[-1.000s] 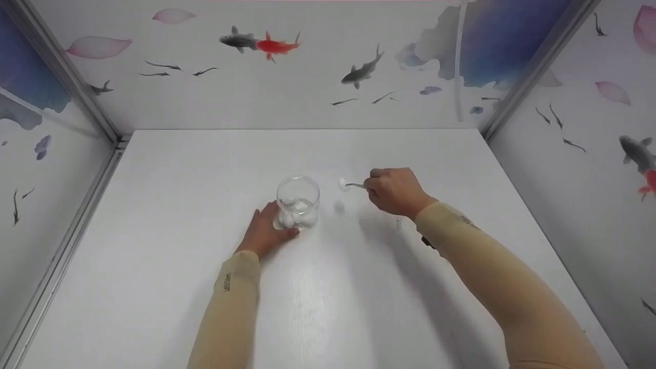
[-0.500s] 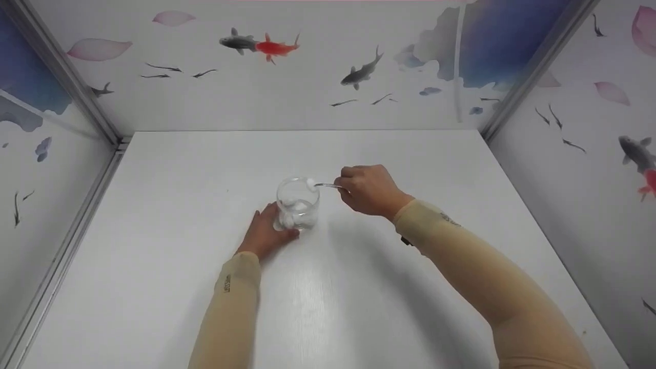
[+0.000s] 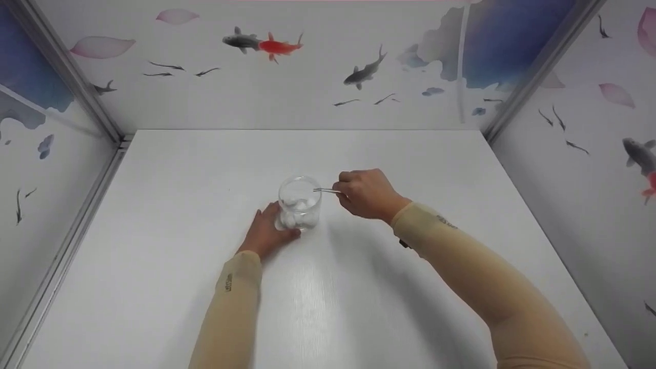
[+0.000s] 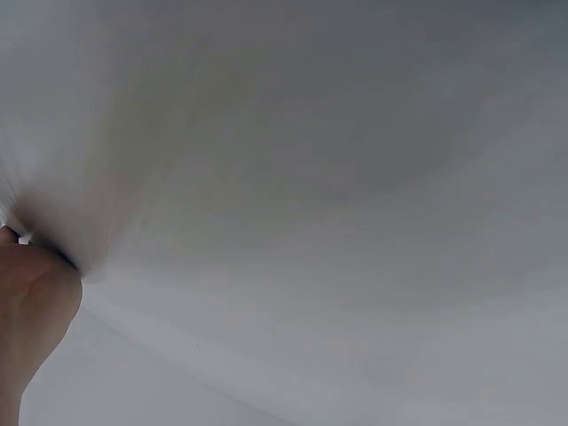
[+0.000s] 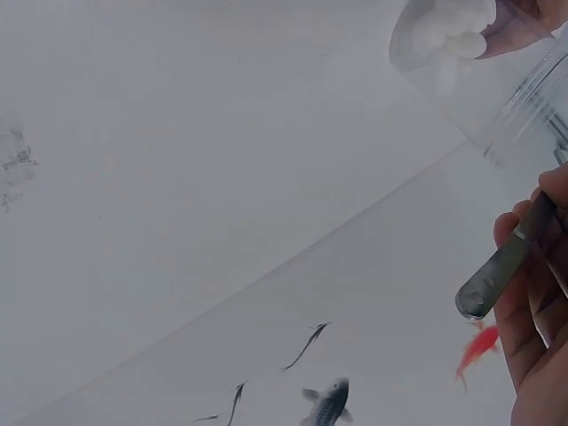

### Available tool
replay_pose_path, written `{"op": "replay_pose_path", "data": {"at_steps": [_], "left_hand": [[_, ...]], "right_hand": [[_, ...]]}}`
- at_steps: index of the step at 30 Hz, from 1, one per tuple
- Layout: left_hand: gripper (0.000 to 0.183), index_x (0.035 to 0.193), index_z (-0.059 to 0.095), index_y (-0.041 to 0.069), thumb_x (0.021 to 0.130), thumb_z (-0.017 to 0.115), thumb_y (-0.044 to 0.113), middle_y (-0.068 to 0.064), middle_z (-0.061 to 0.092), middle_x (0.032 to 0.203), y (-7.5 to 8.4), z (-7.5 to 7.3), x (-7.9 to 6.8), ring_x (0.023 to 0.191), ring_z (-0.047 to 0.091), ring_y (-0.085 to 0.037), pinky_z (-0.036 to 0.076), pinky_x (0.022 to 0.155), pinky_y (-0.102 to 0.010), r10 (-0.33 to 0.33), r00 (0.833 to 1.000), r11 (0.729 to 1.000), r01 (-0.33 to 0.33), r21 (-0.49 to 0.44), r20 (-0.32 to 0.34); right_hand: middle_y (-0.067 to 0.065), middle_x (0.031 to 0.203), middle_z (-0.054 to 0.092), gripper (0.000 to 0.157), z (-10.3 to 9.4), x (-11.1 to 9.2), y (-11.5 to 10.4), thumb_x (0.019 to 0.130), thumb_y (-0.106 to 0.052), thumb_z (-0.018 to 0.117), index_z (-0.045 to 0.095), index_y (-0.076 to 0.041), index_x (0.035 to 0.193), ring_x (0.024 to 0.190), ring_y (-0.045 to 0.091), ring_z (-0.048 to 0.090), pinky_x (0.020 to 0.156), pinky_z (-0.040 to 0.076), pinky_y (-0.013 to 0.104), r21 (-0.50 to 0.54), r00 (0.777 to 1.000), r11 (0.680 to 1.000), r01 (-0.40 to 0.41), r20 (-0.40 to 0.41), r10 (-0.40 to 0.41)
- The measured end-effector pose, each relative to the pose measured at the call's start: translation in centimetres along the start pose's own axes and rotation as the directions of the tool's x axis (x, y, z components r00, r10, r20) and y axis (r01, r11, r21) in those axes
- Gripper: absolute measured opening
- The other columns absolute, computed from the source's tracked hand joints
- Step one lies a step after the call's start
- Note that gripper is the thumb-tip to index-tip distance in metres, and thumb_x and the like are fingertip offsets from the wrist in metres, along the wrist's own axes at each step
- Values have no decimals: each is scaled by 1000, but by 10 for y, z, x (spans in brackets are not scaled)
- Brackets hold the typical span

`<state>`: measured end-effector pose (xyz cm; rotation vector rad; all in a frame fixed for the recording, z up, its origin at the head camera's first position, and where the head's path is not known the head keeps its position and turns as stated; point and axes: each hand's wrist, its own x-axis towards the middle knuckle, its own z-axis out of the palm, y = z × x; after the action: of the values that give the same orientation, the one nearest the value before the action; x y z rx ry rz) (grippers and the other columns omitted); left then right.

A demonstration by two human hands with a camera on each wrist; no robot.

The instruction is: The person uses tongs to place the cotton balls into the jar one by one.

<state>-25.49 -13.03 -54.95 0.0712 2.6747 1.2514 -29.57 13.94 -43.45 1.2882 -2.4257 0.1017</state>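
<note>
A clear jar (image 3: 300, 197) with several white cotton balls (image 3: 302, 219) in its lower part stands on the white table. My left hand (image 3: 264, 230) holds the jar low on its left side, fingers behind and thumb in front. My right hand (image 3: 366, 192) pinches metal tweezers (image 3: 328, 190), whose tips lie at the jar's mouth with no cotton ball visible between them. In the right wrist view, the tweezers' rounded end (image 5: 479, 293) sticks out of the hand, near the jar's rim (image 5: 524, 98). Only part of the left hand (image 4: 35, 302) shows in the left wrist view.
White panels painted with fish and petals enclose the table (image 3: 179, 174): a back wall (image 3: 287, 97) and one on each side. Grey metal posts (image 3: 95, 87) run along the corners.
My right hand has moved left, bringing the tweezers to the jar's mouth. The cotton ball at their tips has been let go into the jar. The left hand stays on the jar.
</note>
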Motion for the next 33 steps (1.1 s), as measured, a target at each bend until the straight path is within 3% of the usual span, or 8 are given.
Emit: {"op": "replay_pose_path", "data": {"at_steps": [8,13,18,22,28,33], "left_hand": [[99,159,26,17,82,79,49,-10,22,164,-1,0,0,151,6,-31,1,123,-44,-25,999,1000,25,1,20],[100,159,23,14,83,77,51,-10,20,164,-2,0,1,151,6,-29,0,123,-42,-23,999,1000,23,10,31],[99,159,24,13,84,78,48,-11,22,163,0,-1,1,151,9,-27,-2,123,-39,2,1000,1000,-2,2,29],[98,158,26,12,83,80,44,-12,25,162,0,-3,1,151,12,-28,-3,123,-39,25,1000,1000,-25,1,11],[97,158,26,12,84,79,44,-12,25,162,-1,-2,0,150,14,-28,-3,123,-38,39,999,999,-39,10,5],[96,158,26,14,84,79,44,-10,26,162,1,-2,-2,150,14,-28,-1,123,-39,26,1000,1000,-26,12,8]], "right_hand": [[-1,75,61,11,2,-17,12,86,-7,68,76,-11,92,58,13,57,43,49,32,-13,999,1000,-25,-47,25],[1,76,62,8,11,-41,23,84,-6,71,76,-10,90,57,15,58,41,48,34,-6,992,994,-110,-54,110],[2,75,64,7,29,-65,27,82,-6,73,76,-10,86,57,16,60,44,51,35,-9,976,976,-219,9,219],[2,75,65,6,45,-72,24,83,-7,72,77,-10,86,59,17,61,48,53,37,-15,957,960,-279,71,280],[3,77,67,9,62,-74,16,86,-7,69,77,-9,88,64,18,64,52,55,38,1,937,945,-328,127,325],[3,75,65,12,70,-78,12,88,-6,66,77,-9,88,62,18,62,52,55,38,8,931,938,-346,129,343]]}}
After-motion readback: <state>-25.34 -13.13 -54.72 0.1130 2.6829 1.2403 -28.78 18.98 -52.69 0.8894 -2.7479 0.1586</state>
